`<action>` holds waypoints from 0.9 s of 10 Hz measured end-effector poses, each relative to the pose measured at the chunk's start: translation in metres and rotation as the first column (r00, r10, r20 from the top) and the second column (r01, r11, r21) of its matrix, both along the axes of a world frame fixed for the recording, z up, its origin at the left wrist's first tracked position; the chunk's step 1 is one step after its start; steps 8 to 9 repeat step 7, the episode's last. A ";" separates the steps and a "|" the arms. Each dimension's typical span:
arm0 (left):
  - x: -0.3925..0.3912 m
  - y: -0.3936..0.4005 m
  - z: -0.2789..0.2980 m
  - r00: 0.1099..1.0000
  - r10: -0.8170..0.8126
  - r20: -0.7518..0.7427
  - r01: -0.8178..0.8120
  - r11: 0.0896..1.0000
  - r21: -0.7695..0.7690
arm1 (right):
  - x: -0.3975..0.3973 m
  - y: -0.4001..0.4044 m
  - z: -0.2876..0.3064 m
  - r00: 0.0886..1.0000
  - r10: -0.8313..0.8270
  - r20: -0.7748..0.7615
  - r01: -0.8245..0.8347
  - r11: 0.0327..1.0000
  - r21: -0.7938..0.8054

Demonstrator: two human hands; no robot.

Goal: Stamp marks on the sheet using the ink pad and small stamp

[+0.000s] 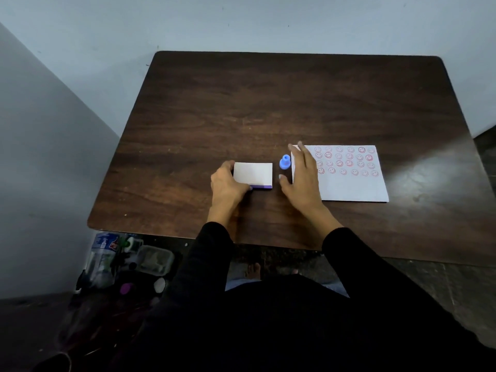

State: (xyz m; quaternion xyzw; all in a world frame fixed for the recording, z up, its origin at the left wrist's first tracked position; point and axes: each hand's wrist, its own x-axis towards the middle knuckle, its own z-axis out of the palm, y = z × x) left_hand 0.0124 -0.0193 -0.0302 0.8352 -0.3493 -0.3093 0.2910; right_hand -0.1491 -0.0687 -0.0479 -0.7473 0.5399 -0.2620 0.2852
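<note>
A white sheet [351, 183] lies on the right part of the dark wooden table [268, 103], covered in its upper half with several rows of red smiley marks. A small blue stamp [285, 161] stands upright just left of the sheet. The ink pad [253, 174], a closed white box with a purple edge, lies left of the stamp. My left hand [226, 185] grips the ink pad's left side and front corner. My right hand [302, 178] rests flat with spread fingers on the sheet's left edge, right beside the stamp, holding nothing.
The table stands against a pale wall, and its front edge is near my body. On the floor at the lower left lie a plastic bottle [103, 253], a container [154, 260] and other small clutter. My feet show under the table.
</note>
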 end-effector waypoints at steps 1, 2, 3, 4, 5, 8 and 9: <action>0.000 -0.003 0.000 1.000 -0.024 0.011 0.024 0.999 0.034 | -0.001 -0.007 -0.004 0.998 0.054 -0.012 -0.054 0.998 0.039; -0.001 -0.004 0.000 0.999 -0.039 0.030 0.038 0.998 0.056 | -0.002 -0.006 -0.003 1.000 0.010 0.015 -0.010 1.000 0.027; -0.001 -0.005 -0.001 0.997 -0.050 0.055 0.047 0.998 0.040 | -0.003 -0.003 -0.004 1.000 0.005 0.027 -0.004 1.000 -0.027; -0.002 -0.006 -0.001 0.996 -0.056 0.072 0.052 0.997 0.058 | -0.003 -0.002 -0.004 1.000 0.009 -0.007 -0.010 0.999 -0.050; -0.002 -0.009 -0.003 0.996 -0.059 0.066 0.054 0.996 0.075 | -0.004 0.000 -0.006 1.000 0.011 -0.003 -0.011 0.997 -0.076; -0.007 -0.012 0.007 0.992 -0.096 0.087 0.081 0.985 0.155 | -0.013 0.005 -0.010 0.991 -0.132 -0.001 0.130 0.972 -0.195; -0.007 -0.012 0.007 0.992 -0.096 0.087 0.081 0.985 0.155 | -0.013 0.005 -0.010 0.991 -0.132 -0.001 0.130 0.972 -0.195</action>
